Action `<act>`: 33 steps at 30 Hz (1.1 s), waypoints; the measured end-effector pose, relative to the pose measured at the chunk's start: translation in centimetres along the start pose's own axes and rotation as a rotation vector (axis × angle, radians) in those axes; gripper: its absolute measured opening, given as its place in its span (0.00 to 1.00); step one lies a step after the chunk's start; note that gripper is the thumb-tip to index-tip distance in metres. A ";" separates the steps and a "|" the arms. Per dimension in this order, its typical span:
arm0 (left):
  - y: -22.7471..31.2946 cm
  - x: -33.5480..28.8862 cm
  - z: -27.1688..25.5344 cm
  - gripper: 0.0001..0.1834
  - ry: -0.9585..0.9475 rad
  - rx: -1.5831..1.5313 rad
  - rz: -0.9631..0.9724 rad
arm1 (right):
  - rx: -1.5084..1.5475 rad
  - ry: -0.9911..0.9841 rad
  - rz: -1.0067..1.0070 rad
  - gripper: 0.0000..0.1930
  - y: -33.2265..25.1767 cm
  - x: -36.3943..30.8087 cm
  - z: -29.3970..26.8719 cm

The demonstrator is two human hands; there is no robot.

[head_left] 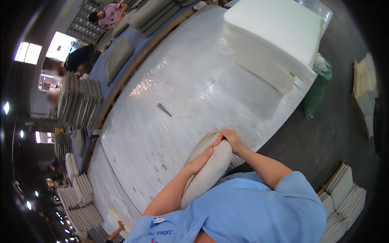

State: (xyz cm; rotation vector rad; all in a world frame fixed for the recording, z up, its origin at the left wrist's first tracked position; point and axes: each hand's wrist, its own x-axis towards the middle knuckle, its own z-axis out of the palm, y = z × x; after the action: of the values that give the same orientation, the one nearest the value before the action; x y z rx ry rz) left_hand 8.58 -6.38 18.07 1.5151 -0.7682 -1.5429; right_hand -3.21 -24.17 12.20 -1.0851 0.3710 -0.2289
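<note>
A light grey padded seat cushion (217, 162) stands tilted on its edge against my body, at the near side of the plastic-covered table (178, 97). My left hand (200, 160) presses along the cushion's upper edge with its fingers together. At the far end of the same edge, my right hand (230, 140) grips the cushion's corner, its fingers curled over the rim. The fingertips of both hands come close to each other there. The cushion's underside and part of its far face are hidden by my hands and arms.
A tall block of white foam sheets (275, 40) sits at the table's far right. Beside it hangs a green sack (318, 91). Stacked grey cushions (81, 101) line a blue bench (101, 69) at left, where other people work. More cushions (342, 198) are piled at lower right.
</note>
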 end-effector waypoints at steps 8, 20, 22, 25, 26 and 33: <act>5.9 -5.8 -0.8 0.38 0.299 0.071 -0.153 | -0.220 0.175 -0.511 0.30 -3.9 -6.0 3.0; 12.0 -7.8 7.5 0.41 0.453 0.923 0.010 | -0.489 -0.010 -0.827 0.29 -3.9 -3.2 3.8; 11.9 -7.4 7.0 0.41 0.404 0.864 -0.071 | -0.496 0.007 -0.791 0.23 -4.5 -3.3 4.0; 11.1 -6.6 5.7 0.44 0.308 0.794 -0.136 | -0.501 0.044 -0.671 0.15 -4.8 -3.8 4.5; 10.7 -6.4 5.1 0.46 0.273 0.774 -0.148 | -0.463 0.066 -0.594 0.13 -5.0 -4.1 4.6; 5.6 -5.3 2.7 0.43 0.157 0.305 -0.195 | -0.314 -0.051 -0.268 0.09 -6.1 -5.4 3.1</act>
State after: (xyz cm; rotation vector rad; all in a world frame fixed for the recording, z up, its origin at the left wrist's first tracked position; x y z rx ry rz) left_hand 6.31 -4.80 25.76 1.9608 -0.8107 -1.4710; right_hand -6.94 -22.46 19.86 -1.4496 0.2174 -0.3890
